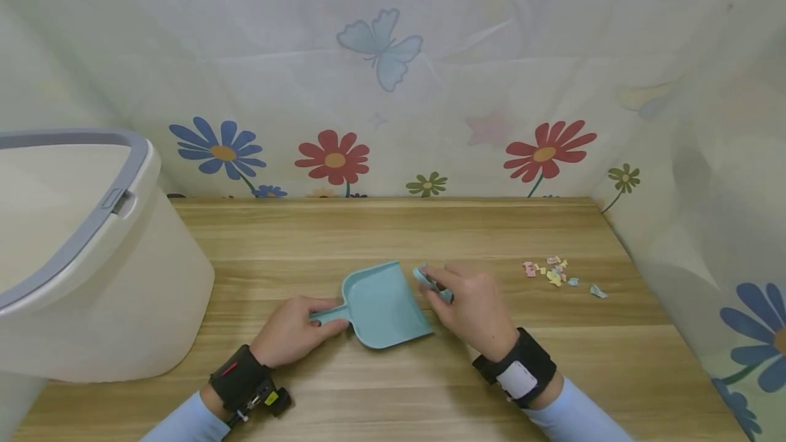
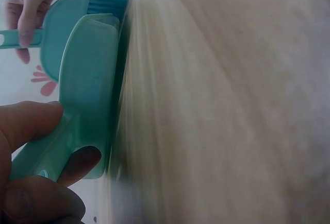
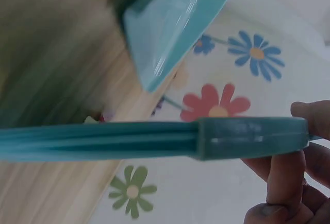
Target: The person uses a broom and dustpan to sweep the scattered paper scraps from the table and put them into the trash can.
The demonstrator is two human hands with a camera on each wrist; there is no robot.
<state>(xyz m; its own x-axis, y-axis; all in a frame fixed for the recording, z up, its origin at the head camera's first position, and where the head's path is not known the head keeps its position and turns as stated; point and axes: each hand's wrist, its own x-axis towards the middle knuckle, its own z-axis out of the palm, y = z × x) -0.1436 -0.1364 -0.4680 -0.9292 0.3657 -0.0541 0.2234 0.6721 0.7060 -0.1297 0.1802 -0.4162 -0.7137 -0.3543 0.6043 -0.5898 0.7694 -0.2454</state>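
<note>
My left hand [image 1: 293,330] grips the short handle of a light-blue dustpan [image 1: 383,305], which lies low over the wooden table with its wide lip facing right. In the left wrist view, thumb and fingers pinch the handle of the dustpan [image 2: 87,90]. Just right of the lip, my right hand [image 1: 475,302] holds a small matching hand brush [image 1: 424,277] by its handle. The brush's bristles [image 3: 103,140] run sideways in the right wrist view, with a corner of the dustpan [image 3: 170,28] above. A few paper scraps [image 3: 106,116] peek out behind the bristles.
Several pink, yellow and blue paper scraps [image 1: 555,277] lie scattered at the table's right. A large white bin [image 1: 166,271] with a grey rim stands at the left. A flower-printed curtain [image 1: 393,114] borders the wooden table [image 1: 319,230] behind and at the right.
</note>
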